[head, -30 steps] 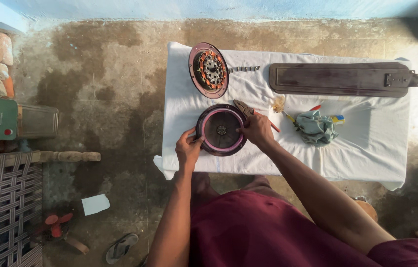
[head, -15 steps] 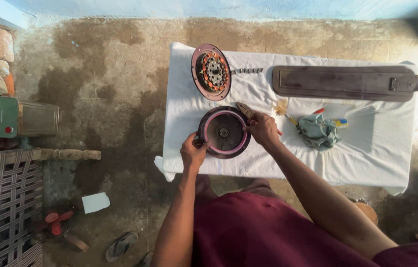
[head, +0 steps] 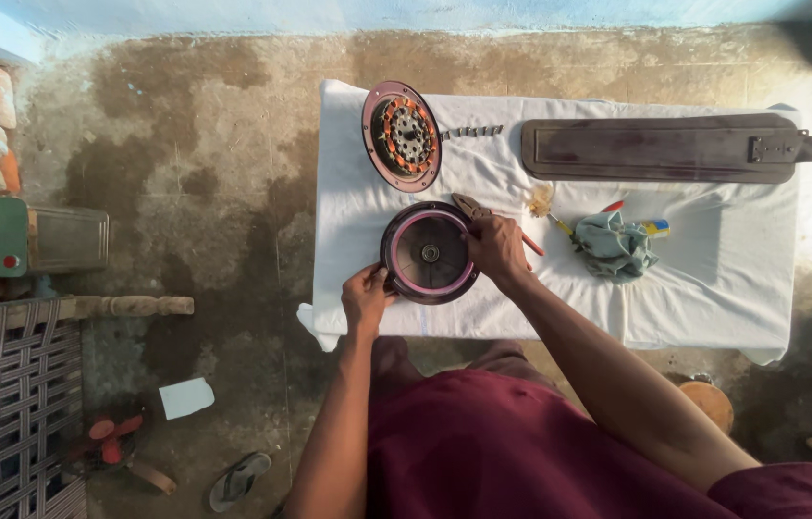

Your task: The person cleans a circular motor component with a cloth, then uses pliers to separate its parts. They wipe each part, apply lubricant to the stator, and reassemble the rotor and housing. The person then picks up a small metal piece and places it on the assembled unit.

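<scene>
Dark round housing (head: pixel 428 253), fingers of left hand (head: pixel 366 296) and right hand (head: pixel 496 250) gripping its rim, one blade (head: pixel 661 148)

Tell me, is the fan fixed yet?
Not yet. Done: the fan is apart, with the blade off and the motor core with copper windings set aside on the white cloth. In hand: left hand and right hand grip the round motor cover. Left: everything looks unassembled.

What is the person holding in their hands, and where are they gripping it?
Both hands hold the round dark bowl-shaped cover by its rim: the left hand at the near-left edge, the right hand at the right edge. It rests on the white cloth.
</scene>
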